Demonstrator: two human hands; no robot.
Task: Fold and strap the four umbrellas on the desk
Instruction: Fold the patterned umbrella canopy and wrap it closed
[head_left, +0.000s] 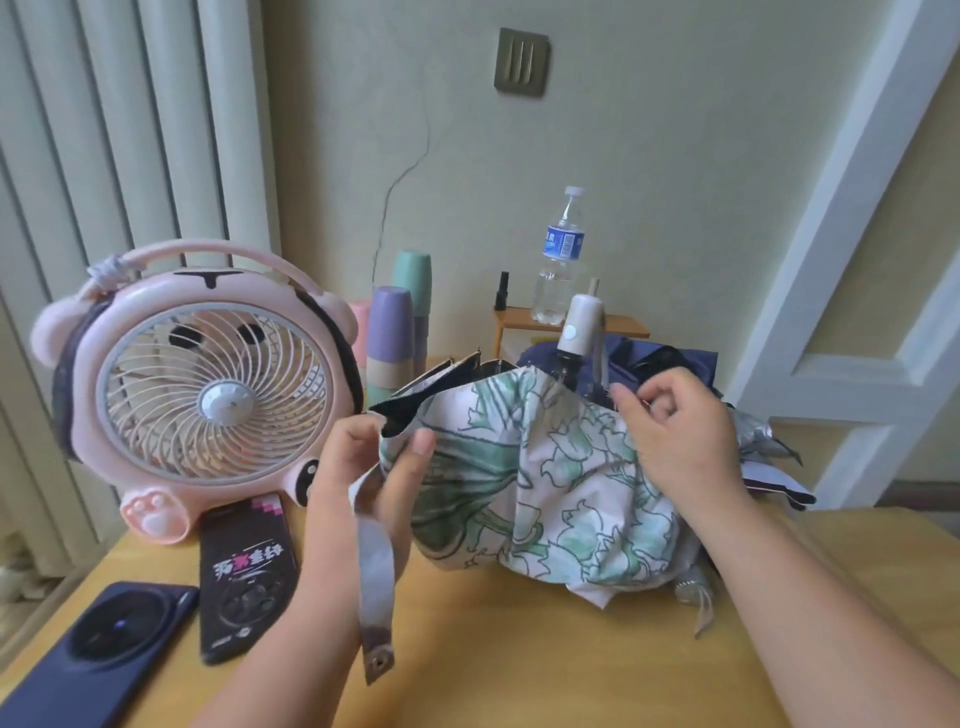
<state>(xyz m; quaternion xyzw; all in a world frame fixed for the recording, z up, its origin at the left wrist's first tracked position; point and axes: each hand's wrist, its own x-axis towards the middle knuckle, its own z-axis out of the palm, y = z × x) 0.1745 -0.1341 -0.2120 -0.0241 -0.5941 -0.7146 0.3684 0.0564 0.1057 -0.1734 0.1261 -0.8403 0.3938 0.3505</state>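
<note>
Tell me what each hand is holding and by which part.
The left hand pinches the floral umbrella at its canopy edge, where the strap hangs; the right hand pinches its fabric near the handle.

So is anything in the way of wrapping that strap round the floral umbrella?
Nothing visible blocks it. The strap hangs free below the left hand, above the desk. That hand and the right hand pinch the floral umbrella, its canopy loose and bunched.
</note>
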